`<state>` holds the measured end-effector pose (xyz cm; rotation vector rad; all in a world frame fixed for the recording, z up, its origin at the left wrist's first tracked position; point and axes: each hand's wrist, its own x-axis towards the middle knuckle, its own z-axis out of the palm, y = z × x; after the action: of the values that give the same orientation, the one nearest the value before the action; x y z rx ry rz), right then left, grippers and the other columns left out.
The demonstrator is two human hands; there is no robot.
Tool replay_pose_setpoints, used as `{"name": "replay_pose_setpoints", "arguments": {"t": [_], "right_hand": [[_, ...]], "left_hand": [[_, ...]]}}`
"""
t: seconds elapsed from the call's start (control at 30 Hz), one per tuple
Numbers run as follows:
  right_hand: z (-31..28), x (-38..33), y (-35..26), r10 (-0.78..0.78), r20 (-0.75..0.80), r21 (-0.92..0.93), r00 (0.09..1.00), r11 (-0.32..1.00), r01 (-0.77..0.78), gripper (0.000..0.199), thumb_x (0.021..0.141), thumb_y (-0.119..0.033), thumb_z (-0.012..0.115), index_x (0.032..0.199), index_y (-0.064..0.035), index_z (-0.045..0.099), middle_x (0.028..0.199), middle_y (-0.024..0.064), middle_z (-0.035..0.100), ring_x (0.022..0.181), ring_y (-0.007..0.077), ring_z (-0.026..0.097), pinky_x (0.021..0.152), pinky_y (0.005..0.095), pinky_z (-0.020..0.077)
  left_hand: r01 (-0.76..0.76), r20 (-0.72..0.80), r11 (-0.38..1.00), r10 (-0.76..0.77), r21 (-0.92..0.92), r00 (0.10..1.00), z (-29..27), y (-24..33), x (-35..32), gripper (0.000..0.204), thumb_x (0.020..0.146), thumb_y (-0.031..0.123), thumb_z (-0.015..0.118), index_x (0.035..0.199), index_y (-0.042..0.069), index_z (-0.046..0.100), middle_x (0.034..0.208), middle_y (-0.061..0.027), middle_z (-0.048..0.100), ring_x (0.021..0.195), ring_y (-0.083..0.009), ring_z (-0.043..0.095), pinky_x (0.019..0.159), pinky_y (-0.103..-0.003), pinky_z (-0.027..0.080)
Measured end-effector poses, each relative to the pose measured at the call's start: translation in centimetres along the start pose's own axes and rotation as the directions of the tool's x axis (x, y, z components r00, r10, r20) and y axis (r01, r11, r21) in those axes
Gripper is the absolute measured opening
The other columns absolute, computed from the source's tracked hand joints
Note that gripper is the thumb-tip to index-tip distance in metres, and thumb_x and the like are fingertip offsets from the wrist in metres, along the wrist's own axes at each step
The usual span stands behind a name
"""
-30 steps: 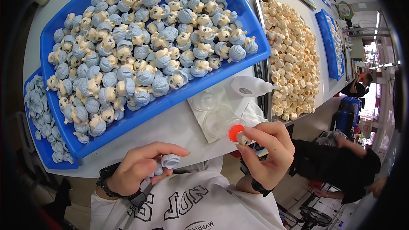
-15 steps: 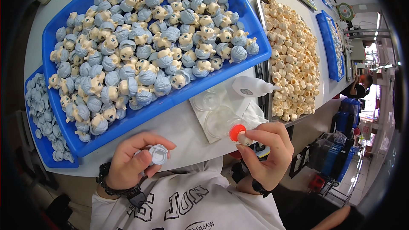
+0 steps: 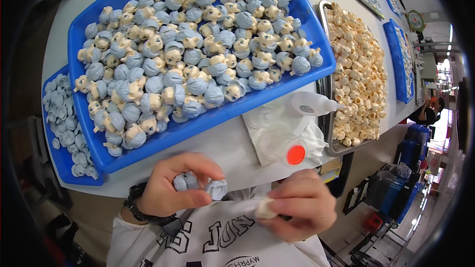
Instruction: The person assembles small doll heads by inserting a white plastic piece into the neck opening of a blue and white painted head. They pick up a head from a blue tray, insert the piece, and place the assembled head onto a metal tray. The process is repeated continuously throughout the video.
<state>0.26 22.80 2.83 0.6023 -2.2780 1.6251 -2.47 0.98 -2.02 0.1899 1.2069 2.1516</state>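
Observation:
My left hand (image 3: 170, 190) is curled around light blue doll hair pieces. One hair piece (image 3: 216, 189) sits at its fingertips, and another (image 3: 186, 181) rests deeper in the palm. Across from it, my right hand (image 3: 306, 205) pinches a small cream doll head piece (image 3: 265, 209) between thumb and fingers. A gap separates the head piece from the hair piece, and both are held over my lap at the table's edge. Just beyond my right hand, a red disc (image 3: 295, 155) lies in a clear round dish.
A big blue tray (image 3: 208, 121) full of blue-haired doll heads fills the table's middle. Left of it, a smaller blue tray (image 3: 94, 180) holds loose hair pieces. A white squeeze bottle (image 3: 314, 104) lies beside a metal tray (image 3: 341, 148) of cream head pieces. A person (image 3: 433, 109) is far right.
My right hand has brought the head piece away from the red disc, toward my left hand. The left fingers have shifted, bringing a hair piece to their tips. The whole view has moved slightly.

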Motion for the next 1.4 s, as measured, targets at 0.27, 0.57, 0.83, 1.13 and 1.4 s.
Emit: {"name": "replay_pose_setpoints", "arguments": {"t": [0.27, 0.57, 0.83, 1.13, 1.4], "right_hand": [[3.2, 0.6, -0.3, 0.1, -0.015, -0.118, 0.995, 0.988, -0.102, 0.035, 0.054, -0.001, 0.075, 0.087, -0.0019, 0.063, 0.077, 0.0055, 0.061, 0.059, 0.0157, 0.054, 0.049, 0.0249, 0.0363], [3.3, 0.4, 0.2, 0.115, 0.121, -0.183, 0.986, 0.979, -0.092, 0.037, 0.057, -0.008, 0.075, 0.091, -0.001, 0.063, 0.073, 0.0041, 0.058, 0.056, 0.0164, 0.051, 0.048, 0.0262, 0.0331], [4.2, 0.7, 0.3, 0.093, 0.125, -0.271, 0.988, 0.961, -0.056, 0.045, 0.057, -0.025, 0.078, 0.093, -0.0023, 0.064, 0.085, 0.0083, 0.058, 0.067, 0.0191, 0.052, 0.057, 0.0263, 0.0401], [6.0, 0.4, 0.9, 0.023, 0.013, -0.302, 1.0, 0.953, -0.018, 0.041, 0.055, -0.024, 0.076, 0.086, 0.0006, 0.064, 0.081, 0.0081, 0.059, 0.055, 0.0165, 0.047, 0.051, 0.027, 0.0336], [5.4, -0.2, 0.0, -0.1, -0.047, -0.309, 0.994, 0.948, 0.08, 0.044, 0.055, -0.028, 0.076, 0.087, -0.0013, 0.065, 0.082, 0.0037, 0.06, 0.055, 0.0139, 0.049, 0.051, 0.0254, 0.0322]], "left_hand": [[-0.028, -0.015, 0.999, 0.028, 0.021, 0.999, -0.1, -0.1, -0.1, 0.031, 0.072, 0.013, 0.072, 0.1, 0.003, 0.06, 0.093, -0.0043, 0.056, 0.072, -0.0075, 0.047, 0.067, -0.021, 0.039], [0.016, -0.016, 0.993, -0.014, 0.117, 1.0, -0.1, -0.2, -0.1, 0.032, 0.073, 0.015, 0.072, 0.1, 0.003, 0.059, 0.094, -0.003, 0.057, 0.073, -0.0065, 0.049, 0.066, -0.02, 0.04], [0.131, -0.075, 0.991, -0.129, 0.022, 0.989, 0.1, 0.1, -0.4, 0.035, 0.077, 0.021, 0.068, 0.103, 0.001, 0.057, 0.114, -0.008, 0.046, 0.085, -0.0089, 0.052, 0.074, -0.022, 0.04], [0.259, -0.047, 0.965, -0.261, -0.048, 0.964, 0.2, 1.1, -0.1, 0.041, 0.082, 0.032, 0.061, 0.106, 0.0, 0.053, 0.113, -0.0068, 0.045, 0.089, -0.0109, 0.051, 0.082, -0.026, 0.039], [0.124, 0.153, 0.988, -0.137, 0.09, 0.979, 0.2, 0.3, 0.2, 0.038, 0.085, 0.038, 0.055, 0.1, 0.003, 0.053, 0.084, -0.0011, 0.055, 0.076, -0.0071, 0.05, 0.068, -0.021, 0.039]]}}
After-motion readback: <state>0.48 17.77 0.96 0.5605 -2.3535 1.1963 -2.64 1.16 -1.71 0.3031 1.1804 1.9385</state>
